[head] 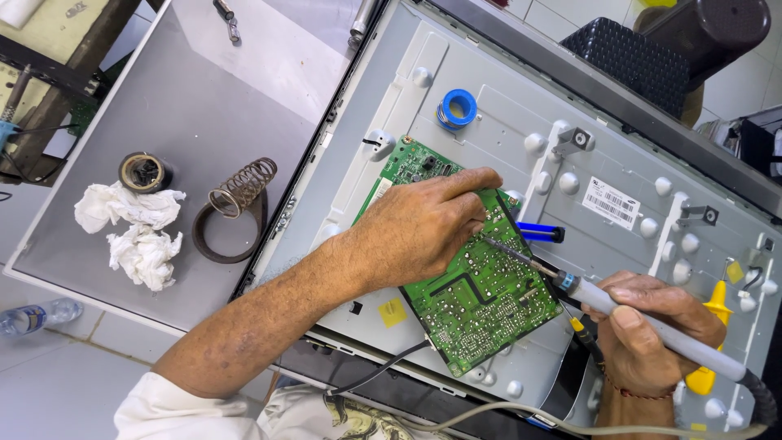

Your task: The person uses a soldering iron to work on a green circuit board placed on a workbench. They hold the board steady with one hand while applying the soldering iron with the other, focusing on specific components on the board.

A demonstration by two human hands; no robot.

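Note:
A green circuit board [476,305] lies solder side up on the grey metal back panel [603,155] of a flat screen. My left hand [423,228] rests on the board's upper half, fingers curled and pressing down, index finger pointing right. My right hand [652,326] grips a grey soldering iron [627,314] like a pen. Its tip [491,242] touches the board just beside my left fingertips. The iron's cable [521,415] trails off toward the bottom edge.
A blue solder reel [459,107] sits on the panel above the board. A coiled-spring iron stand [236,208], a tape roll [144,172] and crumpled tissues [134,228] lie on the grey table at left. A yellow-handled tool [710,342] and a blue-black tool [539,234] lie at right.

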